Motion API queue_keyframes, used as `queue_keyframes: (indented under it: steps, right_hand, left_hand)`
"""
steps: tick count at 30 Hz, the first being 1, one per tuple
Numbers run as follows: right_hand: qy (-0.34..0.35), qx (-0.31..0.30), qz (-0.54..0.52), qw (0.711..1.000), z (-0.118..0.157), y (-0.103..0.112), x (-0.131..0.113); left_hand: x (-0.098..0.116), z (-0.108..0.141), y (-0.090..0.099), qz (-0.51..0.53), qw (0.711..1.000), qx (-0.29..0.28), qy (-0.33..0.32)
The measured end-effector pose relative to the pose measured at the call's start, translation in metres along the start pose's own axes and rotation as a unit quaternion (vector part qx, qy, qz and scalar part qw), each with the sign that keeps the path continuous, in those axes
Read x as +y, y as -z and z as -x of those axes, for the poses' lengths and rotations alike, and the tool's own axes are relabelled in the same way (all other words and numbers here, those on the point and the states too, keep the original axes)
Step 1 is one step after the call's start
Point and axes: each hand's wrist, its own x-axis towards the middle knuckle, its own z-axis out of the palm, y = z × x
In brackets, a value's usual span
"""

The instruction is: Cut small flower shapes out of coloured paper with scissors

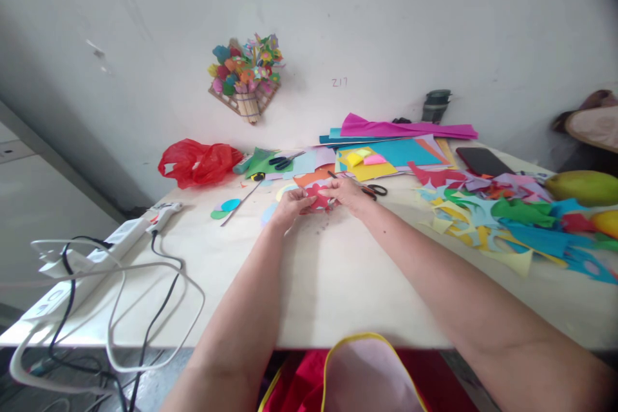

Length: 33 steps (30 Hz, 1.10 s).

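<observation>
A red paper flower (317,198) is held up between my two hands, a little above the table. My left hand (292,205) pinches its left edge. On the upper right edge, my right hand (344,193) grips it between thumb and fingers. Black-handled scissors (377,190) lie just beyond my right wrist, partly hidden by it. Behind the flower is orange paper (313,175). Blue and green paper circles (230,205) lie to the left, beside a thin dark strip (241,203).
Coloured paper scraps (483,212) cover the right side, near a phone (481,161) and a green-yellow fruit (584,188). Paper sheets (410,151) are stacked at the back. A red plastic bag (197,162) sits back left. A power strip (91,270) with loose cables lines the left edge.
</observation>
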Motion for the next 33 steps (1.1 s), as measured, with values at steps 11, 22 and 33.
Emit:
queue_keyframes:
  steps: [11,22,33]
  right_hand:
    - [0.020,0.013,-0.047,0.999,0.005,-0.007,-0.002]
    - [-0.016,0.010,-0.096,0.995,0.012,-0.012,-0.010]
    - [0.003,0.069,-0.089,0.994,-0.004,0.014,-0.007]
  left_hand:
    - [0.001,0.003,-0.001,0.047,0.999,-0.009,-0.005]
    - [-0.001,-0.001,0.001,0.055,0.998,0.000,-0.018]
    - [0.019,0.003,0.021,0.104,0.981,0.126,-0.107]
